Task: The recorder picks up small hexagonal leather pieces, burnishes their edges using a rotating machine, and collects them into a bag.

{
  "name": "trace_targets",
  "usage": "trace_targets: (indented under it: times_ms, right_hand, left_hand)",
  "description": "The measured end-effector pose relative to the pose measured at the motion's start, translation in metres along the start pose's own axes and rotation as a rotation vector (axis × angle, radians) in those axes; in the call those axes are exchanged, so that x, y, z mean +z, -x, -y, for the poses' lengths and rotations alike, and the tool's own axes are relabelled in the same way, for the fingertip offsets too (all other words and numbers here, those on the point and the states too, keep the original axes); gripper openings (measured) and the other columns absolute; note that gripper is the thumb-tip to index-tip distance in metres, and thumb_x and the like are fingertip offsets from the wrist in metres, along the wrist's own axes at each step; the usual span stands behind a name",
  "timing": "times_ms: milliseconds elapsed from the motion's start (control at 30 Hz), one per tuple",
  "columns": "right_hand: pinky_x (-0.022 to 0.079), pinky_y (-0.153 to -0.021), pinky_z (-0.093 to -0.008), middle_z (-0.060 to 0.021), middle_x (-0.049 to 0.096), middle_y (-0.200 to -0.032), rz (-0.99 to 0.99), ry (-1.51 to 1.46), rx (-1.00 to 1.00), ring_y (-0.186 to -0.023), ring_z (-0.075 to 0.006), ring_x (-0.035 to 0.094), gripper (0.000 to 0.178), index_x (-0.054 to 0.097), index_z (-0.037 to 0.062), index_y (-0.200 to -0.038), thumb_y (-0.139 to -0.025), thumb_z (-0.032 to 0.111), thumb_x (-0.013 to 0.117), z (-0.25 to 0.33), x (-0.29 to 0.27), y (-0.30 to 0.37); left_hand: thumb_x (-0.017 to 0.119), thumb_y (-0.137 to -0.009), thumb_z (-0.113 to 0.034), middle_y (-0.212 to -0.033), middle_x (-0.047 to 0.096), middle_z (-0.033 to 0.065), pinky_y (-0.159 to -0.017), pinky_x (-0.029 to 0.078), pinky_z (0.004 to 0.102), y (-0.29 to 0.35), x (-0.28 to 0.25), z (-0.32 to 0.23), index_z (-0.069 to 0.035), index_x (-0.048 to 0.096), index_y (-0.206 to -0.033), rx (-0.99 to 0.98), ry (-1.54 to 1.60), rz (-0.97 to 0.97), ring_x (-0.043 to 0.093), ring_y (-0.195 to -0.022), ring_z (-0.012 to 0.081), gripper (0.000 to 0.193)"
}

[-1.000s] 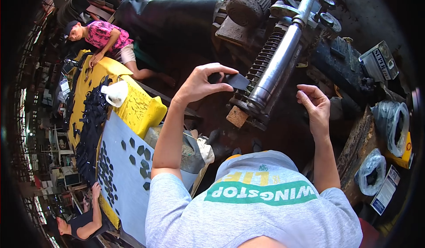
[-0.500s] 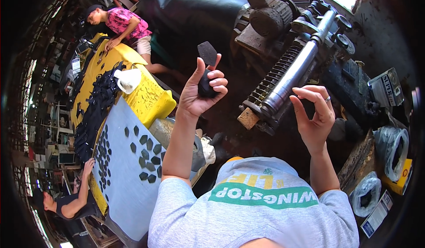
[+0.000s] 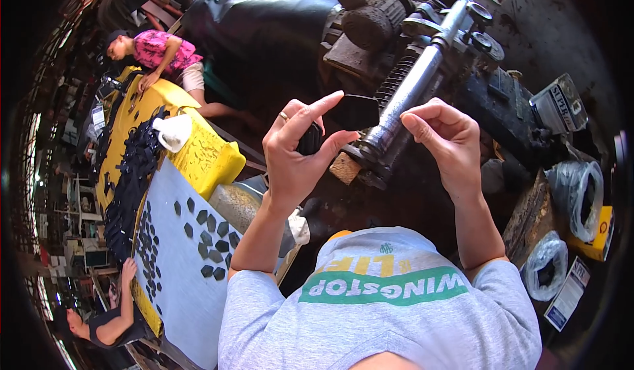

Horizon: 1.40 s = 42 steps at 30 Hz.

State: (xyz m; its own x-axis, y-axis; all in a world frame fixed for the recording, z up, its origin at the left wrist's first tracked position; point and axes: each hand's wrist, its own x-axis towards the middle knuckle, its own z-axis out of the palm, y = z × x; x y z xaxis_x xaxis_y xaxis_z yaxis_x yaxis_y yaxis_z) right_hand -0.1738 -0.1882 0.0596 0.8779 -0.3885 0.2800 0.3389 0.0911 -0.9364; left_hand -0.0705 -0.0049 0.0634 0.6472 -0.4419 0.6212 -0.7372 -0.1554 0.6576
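My left hand (image 3: pixel 296 147) is raised in front of me, its back turned partly up. Its thumb and forefinger hold a flat black five-sided piece (image 3: pixel 356 112) by the edges, dark against the machine behind. Curled fingers keep more black pieces (image 3: pixel 310 139) stacked against the palm. To the right, at about the same height, my right hand (image 3: pixel 449 139) has thumb and fingertips pinched together, a short gap from the piece. What is in the pinch, if anything, is too small to see.
A greasy machine with a metal roller (image 3: pixel 413 93) stands ahead. At left, a grey-topped table (image 3: pixel 178 297) bears several black pieces, beside a yellow-covered table (image 3: pixel 205 162) with black scraps and a white jug (image 3: pixel 173 132). Two people work there. Clear plastic rolls (image 3: pixel 548 268) lie at right.
My left hand has turned over and moved lower, bringing the black piece toward the right hand. My right hand has risen slightly, its fingertips closing into a pinch. The view has shifted a little.
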Motion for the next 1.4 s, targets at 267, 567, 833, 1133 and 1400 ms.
trace_targets:
  times_ms: [267,567,833,1133,1400]
  right_hand:
    - [0.045,-0.061,-0.0159,-0.0023,0.066,-0.076,-0.037,0.023,0.06,-0.069,-0.0047,0.059,0.012,0.068,0.0014,-0.086,-0.08,0.011,0.07,0.0,-0.021,0.014]
    - [0.039,-0.054,-0.0182,-0.0011,0.062,-0.071,-0.126,-0.193,0.224,-0.059,-0.0044,0.05,0.01,0.067,-0.0007,-0.083,-0.081,0.009,0.068,-0.013,-0.064,0.033]
    - [0.038,-0.053,-0.0232,0.0008,0.054,-0.06,-0.183,-0.425,0.58,-0.053,-0.0068,0.049,0.01,0.066,0.0022,-0.078,-0.078,0.011,0.07,-0.056,-0.072,0.038]
    - [0.036,-0.05,-0.018,0.0014,0.055,-0.063,-0.19,-0.216,0.587,-0.052,-0.005,0.047,0.014,0.067,0.001,-0.081,-0.077,0.013,0.072,-0.07,-0.048,0.015]
    - [0.036,-0.051,-0.0176,0.0018,0.055,-0.066,-0.366,-0.111,0.498,-0.053,-0.0051,0.047,0.013,0.066,0.0045,-0.078,-0.076,0.015,0.074,-0.099,-0.092,0.023]
  left_hand:
    - [0.082,-0.059,-0.011,-0.073,0.053,0.0013,-0.057,0.043,0.0233,-0.003,0.02,-0.014,-0.01,0.067,-0.107,0.211,-0.041,0.174,0.05,-0.062,0.0102,0.05]
    - [0.082,-0.06,-0.016,-0.067,0.048,0.0029,-0.06,0.042,0.0258,-0.02,0.017,-0.006,-0.008,0.063,-0.114,0.19,-0.062,0.167,0.047,-0.063,0.0127,0.058]
    - [0.072,-0.073,-0.005,-0.075,0.063,0.0047,-0.065,0.044,0.0247,-0.02,0.0,0.049,-0.005,0.068,-0.085,-0.037,-0.079,0.209,0.056,-0.066,0.0134,0.013]
    - [0.071,-0.073,-0.004,-0.086,0.063,0.0046,-0.077,0.045,0.0257,-0.022,0.011,0.071,-0.006,0.068,-0.099,-0.042,0.037,0.436,0.058,-0.081,0.0129,0.026]
    - [0.073,-0.069,-0.003,-0.109,0.064,0.0086,-0.091,0.045,0.0318,-0.038,0.027,0.086,-0.006,0.066,-0.105,0.031,0.247,0.63,0.059,-0.103,0.0206,0.037]
